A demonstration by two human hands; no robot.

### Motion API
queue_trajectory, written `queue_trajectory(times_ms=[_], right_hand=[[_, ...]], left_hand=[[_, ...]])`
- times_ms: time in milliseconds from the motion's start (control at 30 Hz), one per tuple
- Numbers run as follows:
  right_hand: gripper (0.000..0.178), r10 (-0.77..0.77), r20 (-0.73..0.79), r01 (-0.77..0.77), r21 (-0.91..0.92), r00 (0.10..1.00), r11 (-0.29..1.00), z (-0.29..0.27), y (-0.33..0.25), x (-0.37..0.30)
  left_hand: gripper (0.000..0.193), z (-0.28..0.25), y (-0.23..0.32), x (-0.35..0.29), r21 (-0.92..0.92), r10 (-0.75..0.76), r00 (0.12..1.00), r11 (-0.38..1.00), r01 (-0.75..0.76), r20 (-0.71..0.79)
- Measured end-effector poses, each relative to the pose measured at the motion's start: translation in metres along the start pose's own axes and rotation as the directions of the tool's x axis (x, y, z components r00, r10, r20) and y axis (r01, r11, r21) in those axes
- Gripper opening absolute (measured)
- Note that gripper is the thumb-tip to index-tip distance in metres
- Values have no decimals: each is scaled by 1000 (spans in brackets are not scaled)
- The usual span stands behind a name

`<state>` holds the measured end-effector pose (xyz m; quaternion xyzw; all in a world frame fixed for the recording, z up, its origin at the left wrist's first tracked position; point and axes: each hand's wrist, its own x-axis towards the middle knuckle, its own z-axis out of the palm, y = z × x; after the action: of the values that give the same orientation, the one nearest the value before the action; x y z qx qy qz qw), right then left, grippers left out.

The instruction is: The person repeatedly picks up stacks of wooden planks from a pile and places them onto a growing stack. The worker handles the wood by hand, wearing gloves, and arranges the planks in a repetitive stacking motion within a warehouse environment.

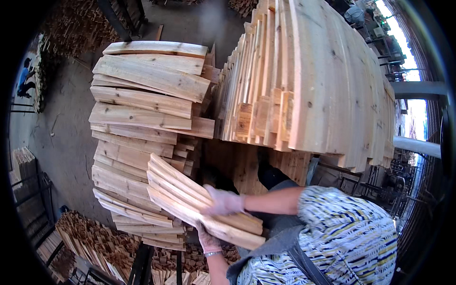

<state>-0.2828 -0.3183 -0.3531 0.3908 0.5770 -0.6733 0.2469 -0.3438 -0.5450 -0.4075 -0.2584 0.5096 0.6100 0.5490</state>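
Note:
A small bundle of pale wooden boards (178,192) lies slantwise between my hands, several boards side by side. Gloved in pink-white, my right hand (223,201) is closed over the top of the bundle, its fingers slightly blurred. My left hand (209,239), also gloved, grips the outer board from its lower edge, with part of its fingers hidden beneath the wood. The bundle's far end overlaps a long stack of similar boards (137,114) on the left. Its near end reaches the grey apron (280,247) on my body.
A tall stack of wide boards (327,80) rises at the upper right, close to my legs. More piled wood (95,242) fills racks at the lower left. Grey concrete floor (61,123) runs along the left, where a distant person (26,78) in blue sits.

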Motion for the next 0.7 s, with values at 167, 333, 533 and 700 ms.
queue_trajectory(times_ms=[167, 333, 533, 700], right_hand=[[84, -137, -35, 138, 34, 990, 990, -8, -15, -27], [89, -263, -114, 259, -47, 958, 965, -36, -72, -132], [90, -509, -313, 383, -384, 802, 840, -115, -142, -328], [81, -574, -588, 404, -408, 569, 819, -173, -101, -476]], left_hand=[[93, 24, 3, -50, -90, 24, 998, 996, -19, 60], [87, 72, 40, -133, 74, 56, 995, 996, -50, -87], [72, 243, 109, -262, 290, 337, 932, 886, -363, 136], [64, 377, 79, -325, 161, 584, 629, 654, -739, 513]])
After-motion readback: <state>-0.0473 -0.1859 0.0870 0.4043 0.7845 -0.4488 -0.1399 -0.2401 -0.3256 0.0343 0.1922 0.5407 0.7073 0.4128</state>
